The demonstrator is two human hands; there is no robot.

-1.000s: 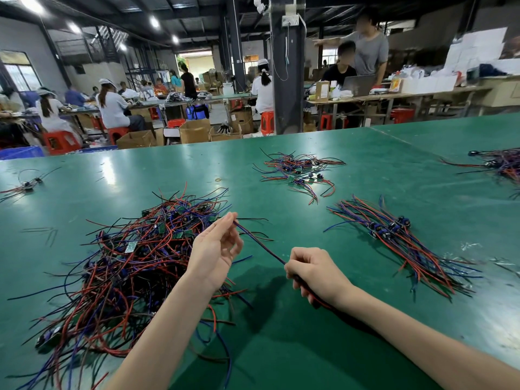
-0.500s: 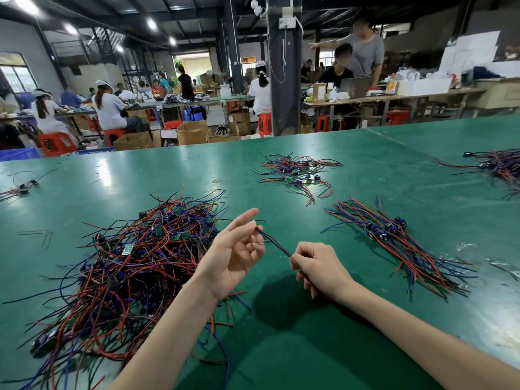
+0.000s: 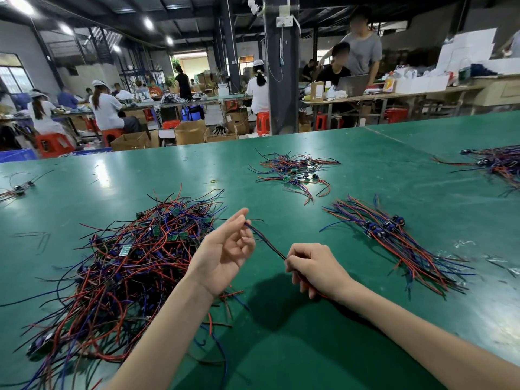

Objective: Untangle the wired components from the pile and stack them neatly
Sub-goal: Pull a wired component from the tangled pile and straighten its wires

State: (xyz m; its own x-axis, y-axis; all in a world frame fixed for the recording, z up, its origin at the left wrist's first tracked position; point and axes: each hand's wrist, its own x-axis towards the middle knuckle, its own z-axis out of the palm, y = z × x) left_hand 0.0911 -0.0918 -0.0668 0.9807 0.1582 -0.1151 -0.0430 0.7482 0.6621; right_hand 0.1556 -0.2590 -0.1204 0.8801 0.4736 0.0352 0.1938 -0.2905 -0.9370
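Note:
A big tangled pile [image 3: 123,260] of red, blue and black wired components with small green boards lies on the green table at my left. My right hand [image 3: 318,270] is closed around one wired component [image 3: 266,242], whose wires run up and left to my left hand [image 3: 225,250]. That hand is palm-up, pinching the wire ends between thumb and fingertips. A neat stack [image 3: 394,237] of straightened components lies to the right of my hands.
A looser bunch of wired components [image 3: 292,171] lies further back at centre. Another bunch [image 3: 495,163] is at the far right, and a few pieces [image 3: 19,188] at the far left. Past the green table [image 3: 365,170] are a pillar, boxes and seated workers.
My two hands have come closer together, so the stretch of wire between them is shorter. My left hand has turned palm-up and moved right, away from the pile.

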